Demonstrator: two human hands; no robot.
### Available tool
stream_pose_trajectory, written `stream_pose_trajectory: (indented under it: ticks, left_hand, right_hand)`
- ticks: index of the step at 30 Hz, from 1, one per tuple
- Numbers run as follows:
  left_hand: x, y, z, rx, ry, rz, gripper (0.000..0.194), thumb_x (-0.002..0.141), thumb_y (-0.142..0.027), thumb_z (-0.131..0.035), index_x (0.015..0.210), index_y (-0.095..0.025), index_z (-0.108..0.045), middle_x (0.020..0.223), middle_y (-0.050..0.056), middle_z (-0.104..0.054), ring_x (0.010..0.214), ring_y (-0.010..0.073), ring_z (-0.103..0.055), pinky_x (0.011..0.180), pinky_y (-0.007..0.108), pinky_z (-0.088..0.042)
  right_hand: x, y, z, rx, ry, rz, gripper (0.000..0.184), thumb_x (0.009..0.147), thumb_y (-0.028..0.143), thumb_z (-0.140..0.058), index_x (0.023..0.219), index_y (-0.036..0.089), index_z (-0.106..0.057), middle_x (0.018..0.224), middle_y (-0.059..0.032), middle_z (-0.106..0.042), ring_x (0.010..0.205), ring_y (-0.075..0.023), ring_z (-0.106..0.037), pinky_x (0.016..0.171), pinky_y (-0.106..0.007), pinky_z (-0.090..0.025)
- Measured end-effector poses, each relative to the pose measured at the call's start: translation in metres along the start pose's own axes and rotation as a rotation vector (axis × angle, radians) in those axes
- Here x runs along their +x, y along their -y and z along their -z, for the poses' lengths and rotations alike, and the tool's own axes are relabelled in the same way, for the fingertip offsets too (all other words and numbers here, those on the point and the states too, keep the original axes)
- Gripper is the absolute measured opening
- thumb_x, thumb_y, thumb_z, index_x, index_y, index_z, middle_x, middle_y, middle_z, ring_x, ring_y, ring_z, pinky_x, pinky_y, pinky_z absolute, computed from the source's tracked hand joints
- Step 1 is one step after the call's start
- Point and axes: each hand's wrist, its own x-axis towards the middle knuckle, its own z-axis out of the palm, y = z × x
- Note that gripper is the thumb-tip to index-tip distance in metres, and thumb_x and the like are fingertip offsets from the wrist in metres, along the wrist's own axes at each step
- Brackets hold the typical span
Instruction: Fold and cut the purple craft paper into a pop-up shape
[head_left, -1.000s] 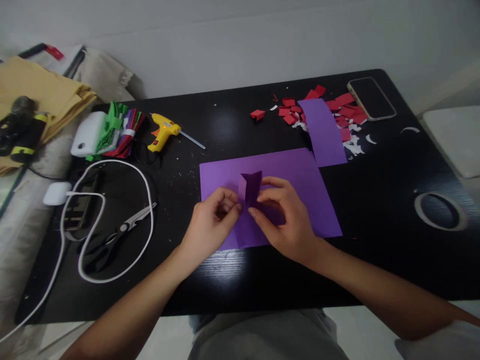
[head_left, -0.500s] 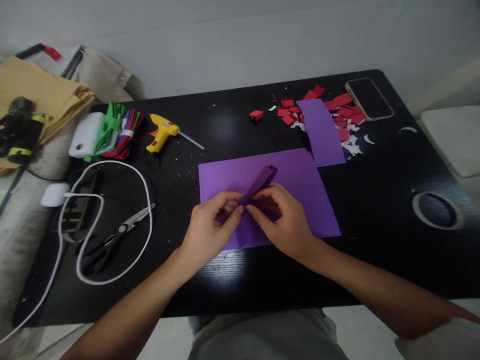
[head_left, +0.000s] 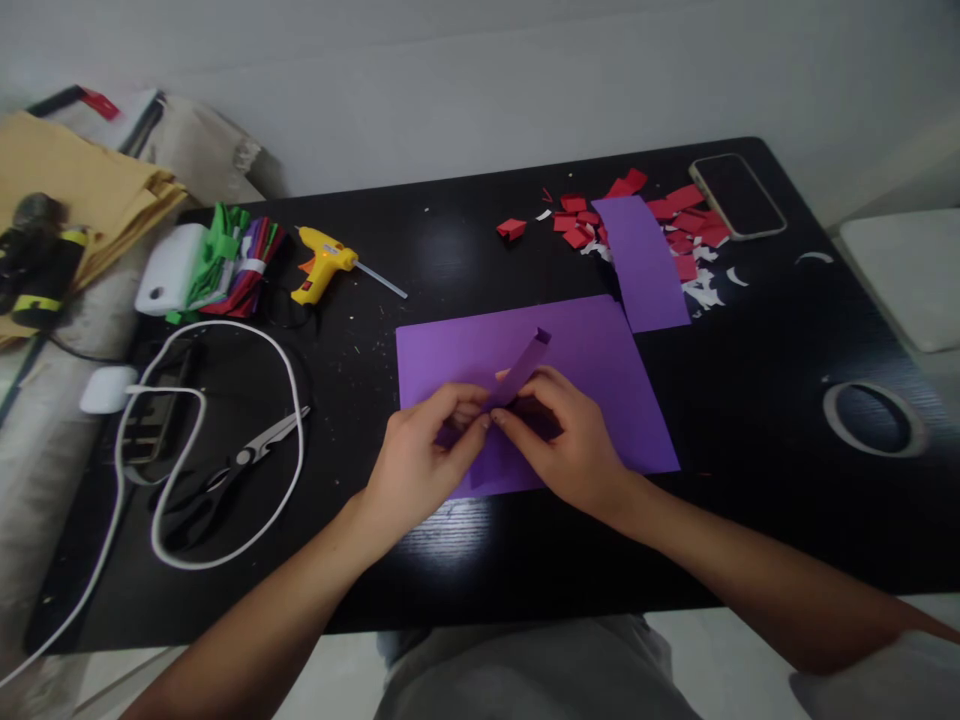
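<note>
Between my hands is a narrow folded strip of purple paper, its far end pointing up and to the right. My left hand pinches its near end with thumb and fingers. Close beside it, my right hand grips the same strip, thumb tip almost touching the left thumb. My fingers hide the strip's lower part. Beneath both hands lie flat purple paper sheets on the black table.
A yellow glue gun, scissors and a looped white cable are at left. A cut purple piece lies over red paper scraps near a phone. A tape ring sits right.
The folded strip has turned slightly in my fingers, and its far end now shows a narrower face with a small fold at the tip. My hands have barely moved.
</note>
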Motion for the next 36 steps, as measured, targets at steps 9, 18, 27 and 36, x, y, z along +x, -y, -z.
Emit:
stream_pose_trajectory:
  ticks: [9, 18, 27, 36]
  left_hand:
    - [0.0000, -0.0015, -0.0026, 0.040, -0.042, 0.003, 0.013, 0.094, -0.015, -0.069, 0.107, -0.018, -0.073, 0.090, 0.001, -0.079, 0.078, 0.0116, -0.075, 0.076, 0.021, -0.062]
    - [-0.0005, -0.0033, -0.0038, 0.018, -0.039, 0.014, 0.008, 0.096, -0.017, -0.067, 0.103, -0.019, -0.071, 0.086, 0.000, -0.078, 0.077, 0.0115, -0.075, 0.074, 0.021, -0.061]
    - [-0.0016, -0.0053, -0.0046, -0.009, -0.056, 0.048, 0.013, 0.093, -0.014, -0.066, 0.105, -0.020, -0.067, 0.083, -0.002, -0.075, 0.072, 0.0105, -0.072, 0.071, 0.021, -0.059]
    - [-0.0014, -0.0039, -0.0053, -0.062, -0.063, 0.103, 0.015, 0.093, -0.017, -0.066, 0.107, -0.021, -0.065, 0.083, -0.001, -0.075, 0.072, 0.0115, -0.072, 0.064, 0.020, -0.057]
  right_hand:
    - [-0.0012, -0.0023, 0.0006, -0.137, -0.016, 0.141, 0.015, 0.099, 0.020, -0.067, 0.114, 0.020, -0.068, 0.124, -0.0118, -0.072, 0.117, -0.0262, -0.070, 0.103, -0.042, -0.058]
    - [-0.0021, 0.0004, -0.0012, -0.190, -0.026, 0.126, 0.003, 0.099, 0.020, -0.065, 0.102, 0.020, -0.067, 0.111, -0.0118, -0.074, 0.102, -0.0265, -0.073, 0.086, -0.040, -0.061]
    - [-0.0055, -0.0012, -0.0024, -0.267, -0.046, 0.217, 0.003, 0.099, 0.019, -0.068, 0.097, 0.020, -0.066, 0.109, -0.0122, -0.072, 0.101, -0.0248, -0.072, 0.084, -0.038, -0.061]
    - [-0.0062, -0.0005, -0.0032, -0.288, -0.094, 0.243, 0.004, 0.098, 0.018, -0.068, 0.099, 0.021, -0.065, 0.107, -0.0115, -0.072, 0.097, -0.0246, -0.072, 0.083, -0.039, -0.062]
